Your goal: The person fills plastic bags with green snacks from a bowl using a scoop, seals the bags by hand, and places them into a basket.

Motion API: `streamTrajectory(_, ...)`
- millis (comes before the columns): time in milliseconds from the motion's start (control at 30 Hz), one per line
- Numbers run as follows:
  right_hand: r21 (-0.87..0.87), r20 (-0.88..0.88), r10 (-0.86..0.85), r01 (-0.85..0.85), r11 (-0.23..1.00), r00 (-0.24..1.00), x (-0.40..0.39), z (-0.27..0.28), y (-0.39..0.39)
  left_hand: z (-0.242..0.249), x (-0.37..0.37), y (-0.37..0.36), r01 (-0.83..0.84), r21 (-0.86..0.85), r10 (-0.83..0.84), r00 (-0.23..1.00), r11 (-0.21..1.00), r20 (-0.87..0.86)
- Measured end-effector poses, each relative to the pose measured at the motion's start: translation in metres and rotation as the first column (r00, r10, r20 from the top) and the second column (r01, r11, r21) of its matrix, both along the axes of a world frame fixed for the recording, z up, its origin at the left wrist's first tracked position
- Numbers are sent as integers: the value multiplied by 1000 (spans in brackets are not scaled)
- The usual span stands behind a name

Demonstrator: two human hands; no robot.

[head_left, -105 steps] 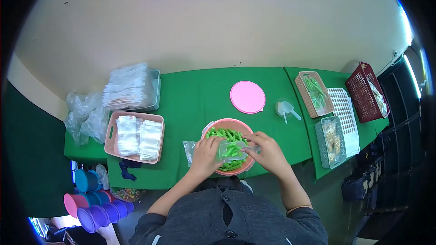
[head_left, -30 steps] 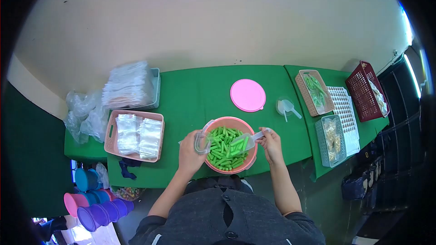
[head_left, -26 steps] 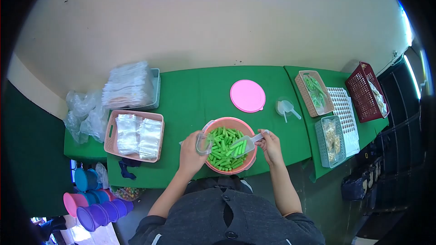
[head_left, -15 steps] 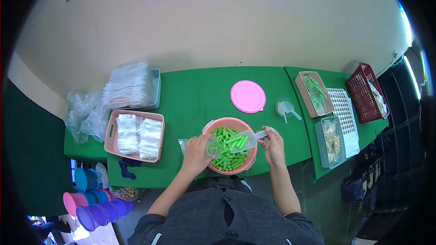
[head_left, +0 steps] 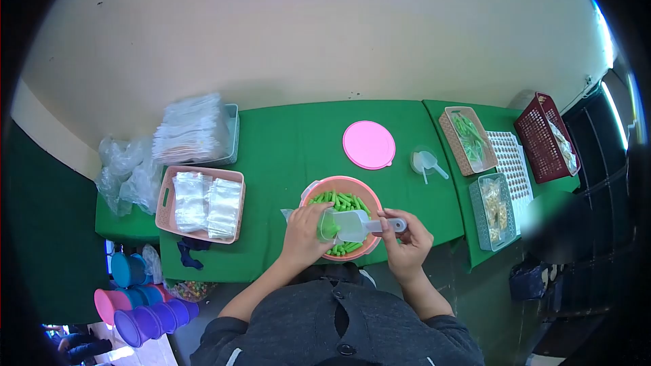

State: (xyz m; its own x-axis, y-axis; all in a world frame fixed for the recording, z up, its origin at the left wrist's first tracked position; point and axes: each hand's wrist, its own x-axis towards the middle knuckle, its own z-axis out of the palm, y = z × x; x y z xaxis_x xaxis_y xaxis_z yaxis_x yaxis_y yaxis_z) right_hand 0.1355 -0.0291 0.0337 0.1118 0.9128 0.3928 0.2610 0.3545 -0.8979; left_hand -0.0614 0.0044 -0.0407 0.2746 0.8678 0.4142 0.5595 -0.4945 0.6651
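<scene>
A pink tub (head_left: 375, 205) of green stick-shaped pieces (head_left: 349, 249) stands at the table's front edge. Over its left side my left hand (head_left: 305, 236) is closed round a clear cup-like container (head_left: 328, 226) with some green inside. My right hand (head_left: 405, 244) grips the handle of a clear scoop (head_left: 352, 226) at the tub's right. The scoop's bowl is tilted, its mouth against the clear container. A bit of clear plastic (head_left: 287, 214) shows left of the tub, partly behind my left hand.
Left are a pink basket (head_left: 242, 207) of clear bags and a stack of white packets (head_left: 192, 129). Behind the tub lie a pink lid (head_left: 369, 144) and a small scoop (head_left: 428, 160). Right are baskets (head_left: 480, 213), a sticker sheet (head_left: 512, 169) and a maroon basket (head_left: 532, 122).
The scoop has turned over and tipped toward the clear container, and the green pieces in its bowl no longer show. My right hand has rolled over and moved slightly down.
</scene>
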Motion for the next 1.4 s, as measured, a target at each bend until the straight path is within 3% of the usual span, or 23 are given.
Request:
streamTrajectory(100,91,-1,0,0,996,1000,2,9,-3,2,-1,1,-33,13,32,996,999,83)
streamTrajectory(167,80,-233,-149,171,982,961,3,12,-2,5,-4,0,-63,23,59,988,998,145)
streamTrajectory(233,63,-263,-215,239,969,940,7,11,8,12,-12,-3,-217,-19,215,946,976,242)
streamTrajectory(267,-4,-292,-222,230,973,930,11,7,16,11,-13,-2,-217,-20,215,946,976,242)
streamTrajectory(300,-72,-320,-229,217,973,919,14,0,23,8,-15,0,-106,-110,149,812,988,565)
streamTrajectory(333,-134,-359,-209,172,976,910,17,-14,30,7,-18,2,30,-153,109,566,988,817)
streamTrajectory(367,-135,-359,-206,168,977,910,19,-32,36,8,-24,4,25,-153,112,566,988,817)
streamTrajectory(433,-268,-396,-141,32,963,907,22,-63,44,11,-39,8,420,-171,100,187,891,977)
streamTrajectory(500,-273,-384,-146,39,961,912,17,-85,47,3,-44,10,448,-160,108,140,880,984)
streamTrajectory(567,-378,-17,-99,86,922,995,17,-113,51,-5,-48,13,555,-84,151,-76,827,986)
streamTrajectory(600,-437,51,-43,61,897,998,13,-122,52,-5,-49,12,558,-86,152,-74,826,986)
streamTrajectory(700,-485,37,-23,38,874,999,13,-137,54,-6,-49,13,545,-84,129,-45,834,991)
streamTrajectory(767,-511,55,26,6,860,998,24,-136,59,-5,-53,13,474,-134,84,125,870,989)
streamTrajectory(833,-623,45,193,-123,773,980,30,-129,62,-3,-58,15,440,-155,89,165,884,982)
streamTrajectory(1033,-556,-20,198,-175,812,980,19,-125,56,3,-65,17,334,-226,154,227,915,962)
streamTrajectory(1067,-556,-21,198,-176,812,980,20,-129,57,3,-66,17,325,-232,156,244,917,957)
streamTrajectory(1133,-609,-227,130,-245,755,965,24,-135,62,1,-67,16,322,-249,155,290,914,944)
streamTrajectory(1400,-580,-510,-93,-263,771,855,45,-125,68,-1,-69,16,245,-309,181,433,919,883)
